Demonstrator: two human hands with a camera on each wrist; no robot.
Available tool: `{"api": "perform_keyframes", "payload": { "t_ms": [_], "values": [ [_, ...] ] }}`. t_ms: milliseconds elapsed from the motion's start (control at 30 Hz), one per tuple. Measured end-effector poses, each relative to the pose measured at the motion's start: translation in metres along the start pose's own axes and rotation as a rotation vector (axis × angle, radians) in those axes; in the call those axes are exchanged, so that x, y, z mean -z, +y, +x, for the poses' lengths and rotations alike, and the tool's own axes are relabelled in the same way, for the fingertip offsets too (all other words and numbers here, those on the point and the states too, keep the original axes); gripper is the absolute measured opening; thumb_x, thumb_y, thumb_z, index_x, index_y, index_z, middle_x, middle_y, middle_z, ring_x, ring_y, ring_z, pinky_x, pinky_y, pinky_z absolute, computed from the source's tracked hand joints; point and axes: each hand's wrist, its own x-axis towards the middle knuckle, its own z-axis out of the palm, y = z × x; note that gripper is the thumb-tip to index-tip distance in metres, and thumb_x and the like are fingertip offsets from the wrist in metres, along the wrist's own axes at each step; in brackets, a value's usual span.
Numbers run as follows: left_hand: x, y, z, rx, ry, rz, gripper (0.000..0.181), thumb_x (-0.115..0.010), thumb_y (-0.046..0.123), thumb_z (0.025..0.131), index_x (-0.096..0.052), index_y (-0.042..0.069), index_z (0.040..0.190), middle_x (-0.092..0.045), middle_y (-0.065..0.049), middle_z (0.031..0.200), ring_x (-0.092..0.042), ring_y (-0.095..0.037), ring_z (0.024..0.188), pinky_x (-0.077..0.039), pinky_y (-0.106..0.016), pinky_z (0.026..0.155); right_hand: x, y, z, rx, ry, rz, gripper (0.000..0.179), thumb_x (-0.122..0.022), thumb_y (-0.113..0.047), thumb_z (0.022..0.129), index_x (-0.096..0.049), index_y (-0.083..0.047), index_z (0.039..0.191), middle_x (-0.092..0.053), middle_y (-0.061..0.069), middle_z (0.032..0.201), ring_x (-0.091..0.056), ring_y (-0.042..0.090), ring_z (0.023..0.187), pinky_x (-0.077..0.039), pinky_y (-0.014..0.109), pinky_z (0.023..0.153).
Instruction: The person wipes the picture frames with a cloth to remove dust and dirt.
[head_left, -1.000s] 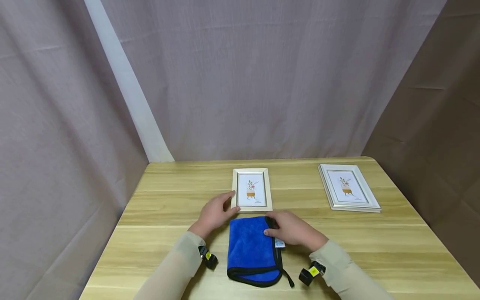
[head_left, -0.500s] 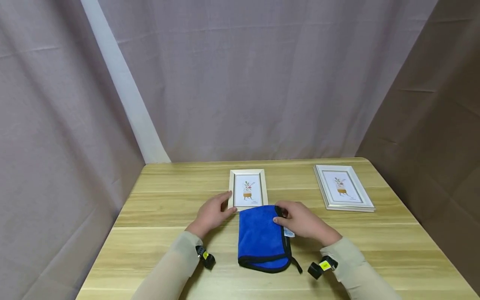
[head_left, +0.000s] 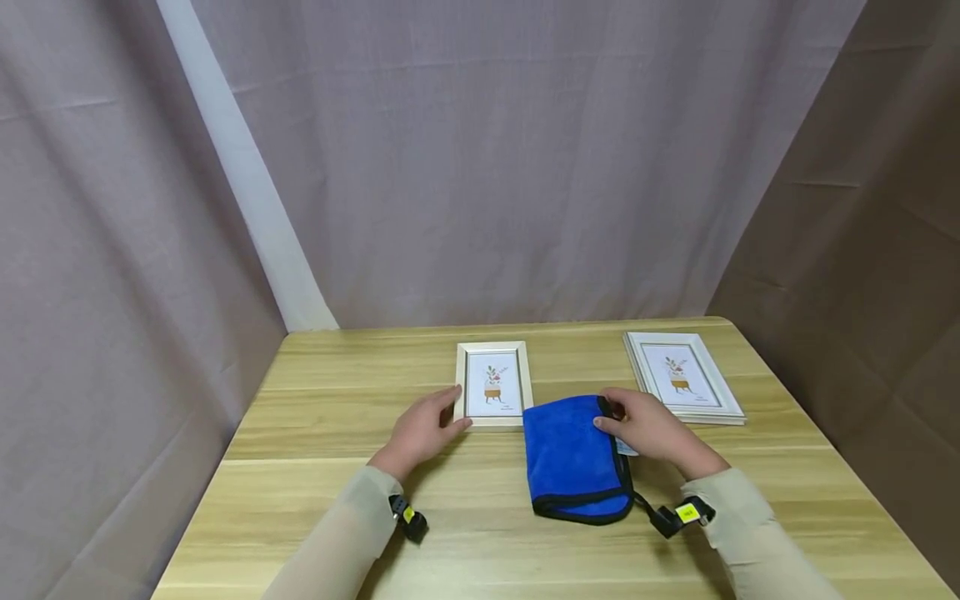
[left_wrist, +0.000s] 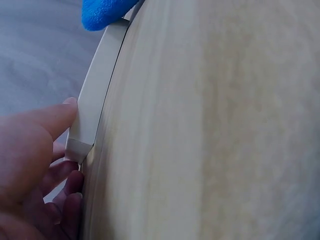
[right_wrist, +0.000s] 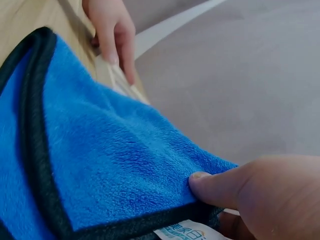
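Observation:
My right hand (head_left: 647,423) pinches the upper right corner of a folded blue cloth (head_left: 573,454) with black edging, thumb on top. In the right wrist view the cloth (right_wrist: 120,150) hangs from that grip, a white label (right_wrist: 187,231) by the thumb. A cream picture frame (head_left: 461,375) with a plant print lies face up on the table, its lower right corner beside or just under the cloth's edge. My left hand (head_left: 422,427) holds the frame's lower left corner, thumb on the front edge and fingers at the left side, as the left wrist view shows on the frame (left_wrist: 95,95).
White picture frames (head_left: 712,375), apparently stacked, lie at the right of the wooden table (head_left: 337,475), just beyond my right hand. Grey curtain (head_left: 480,167) hangs behind the table's back edge, and brown cloth (head_left: 862,250) covers the right side.
My right hand has lifted the blue cloth and carried it forward and to the right, from in front of the cream frame to its lower right corner. My left hand stays at the frame.

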Motion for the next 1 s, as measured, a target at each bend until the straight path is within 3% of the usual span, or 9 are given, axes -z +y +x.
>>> {"api": "perform_keyframes", "payload": {
  "t_ms": [133, 233, 333, 467, 567, 700, 833, 1000],
  "values": [
    [0.001, -0.001, 0.000, -0.001, 0.011, 0.017, 0.072, -0.070, 0.050, 0.108, -0.049, 0.015, 0.167, -0.050, -0.009, 0.168, -0.048, -0.038, 0.153, -0.038, -0.055, 0.126, -0.003, 0.008, 0.001, -0.030, -0.016, -0.020, 0.017, -0.077, -0.019, 0.104, -0.067, -0.006, 0.101, -0.056, 0.000, 0.079, -0.051, 0.018, 0.072, -0.042, 0.036, 0.065],
    [0.003, -0.001, 0.001, -0.008, 0.007, 0.031, 0.072, -0.068, 0.050, 0.109, -0.048, 0.015, 0.168, -0.049, -0.009, 0.169, -0.048, -0.037, 0.154, -0.037, -0.053, 0.127, -0.007, 0.014, 0.003, -0.067, -0.032, -0.050, 0.027, -0.077, -0.020, 0.105, -0.069, 0.003, 0.117, -0.065, 0.005, 0.089, -0.059, 0.023, 0.079, -0.052, 0.042, 0.070],
    [0.003, -0.001, 0.002, -0.022, -0.005, 0.036, 0.071, -0.067, 0.049, 0.110, -0.047, 0.014, 0.168, -0.049, -0.009, 0.169, -0.047, -0.036, 0.154, -0.036, -0.052, 0.127, -0.010, 0.016, 0.004, -0.077, -0.002, -0.105, 0.046, -0.077, -0.021, 0.104, -0.064, 0.010, 0.136, -0.073, 0.020, 0.109, -0.070, 0.036, 0.096, -0.060, 0.055, 0.084],
    [0.003, 0.000, 0.001, -0.030, -0.021, 0.015, 0.070, -0.067, 0.046, 0.110, -0.047, 0.013, 0.168, -0.049, -0.009, 0.169, -0.047, -0.037, 0.154, -0.035, -0.053, 0.128, -0.014, 0.003, 0.002, -0.037, 0.106, -0.210, 0.053, -0.079, -0.019, 0.102, -0.062, 0.009, 0.143, -0.069, 0.031, 0.132, -0.068, 0.050, 0.119, -0.056, 0.066, 0.100],
    [0.003, 0.001, 0.001, -0.018, -0.025, 0.002, 0.070, -0.068, 0.047, 0.109, -0.048, 0.014, 0.167, -0.051, -0.010, 0.167, -0.049, -0.037, 0.153, -0.037, -0.053, 0.127, -0.021, -0.020, -0.002, 0.034, 0.144, -0.266, 0.044, -0.080, -0.020, 0.102, -0.070, 0.005, 0.137, -0.071, 0.026, 0.131, -0.068, 0.047, 0.122, -0.055, 0.065, 0.103],
    [0.002, 0.001, 0.004, -0.002, -0.018, -0.002, 0.070, -0.070, 0.049, 0.108, -0.050, 0.015, 0.166, -0.054, -0.012, 0.164, -0.053, -0.038, 0.149, -0.042, -0.054, 0.124, -0.038, -0.051, -0.010, 0.110, 0.043, -0.319, 0.041, -0.080, -0.024, 0.103, -0.073, 0.000, 0.135, -0.072, 0.020, 0.134, -0.066, 0.043, 0.128, -0.054, 0.061, 0.108],
    [0.002, 0.001, 0.006, 0.005, -0.016, -0.001, 0.073, -0.072, 0.051, 0.106, -0.050, 0.016, 0.166, -0.054, -0.011, 0.164, -0.052, -0.038, 0.149, -0.043, -0.054, 0.123, -0.057, -0.068, -0.016, 0.113, -0.079, -0.371, 0.051, -0.078, -0.029, 0.105, -0.068, 0.001, 0.145, -0.064, 0.023, 0.149, -0.059, 0.046, 0.139, -0.050, 0.062, 0.114],
    [0.001, 0.002, 0.006, 0.028, -0.023, 0.016, 0.076, -0.073, 0.052, 0.105, -0.048, 0.018, 0.168, -0.052, -0.010, 0.167, -0.049, -0.037, 0.153, -0.039, -0.053, 0.125, -0.069, -0.069, -0.014, 0.140, -0.085, -0.419, 0.057, -0.076, -0.031, 0.106, -0.064, 0.004, 0.150, -0.059, 0.025, 0.154, -0.058, 0.049, 0.140, -0.049, 0.061, 0.115]
  ]
}}
